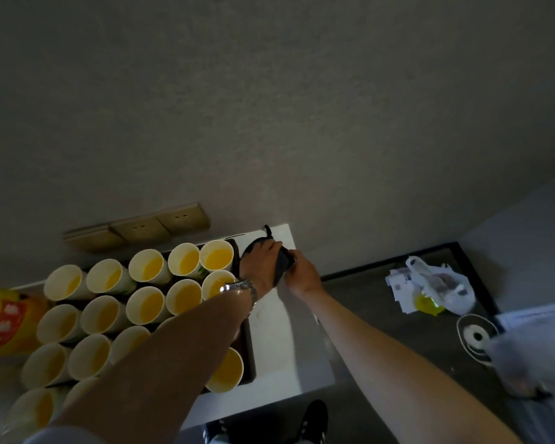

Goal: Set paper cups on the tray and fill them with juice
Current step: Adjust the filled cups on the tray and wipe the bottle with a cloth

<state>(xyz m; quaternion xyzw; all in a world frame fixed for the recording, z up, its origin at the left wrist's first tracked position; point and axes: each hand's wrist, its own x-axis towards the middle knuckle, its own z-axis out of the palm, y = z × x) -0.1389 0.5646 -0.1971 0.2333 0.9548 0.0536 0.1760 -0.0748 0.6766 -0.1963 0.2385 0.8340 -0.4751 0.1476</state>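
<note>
Many paper cups [148, 305] stand in rows on a dark tray [248, 354]. The tray sits on a white table [279, 341] next to the wall [269, 107]. Each cup that shows its inside has yellow juice [217, 258] in it. The cups stand close together, and some touch each other. One cup [224, 370] stands at the near right corner of the tray, apart from the others.

Both arms reach to the far right corner of the table, just past the tray. The left hand [259, 262] has its fingers curled around a small dark thing [281, 263]. It looks like a pouch or a case, but I cannot tell for sure. The right hand [303, 272] holds the same dark thing from the other side, with its fingers bent on it. A thin dark strap [267, 231] sticks up behind the hands. The left wrist wears a shiny watch [242, 288]. The left arm crosses over some of the cups and hides them.

At the far left is a big yellow juice bottle [4, 318] with a red label. It is beside the cups. On the wall above the cups are gold sockets [138, 227] in a row.

To the right is a dark counter [382, 302]. On it lies a white plastic bag [439, 285] with something yellow under it. Near it is a roll of tape [476, 336].

Two dark shoes [314, 418] show on the floor at the bottom.
</note>
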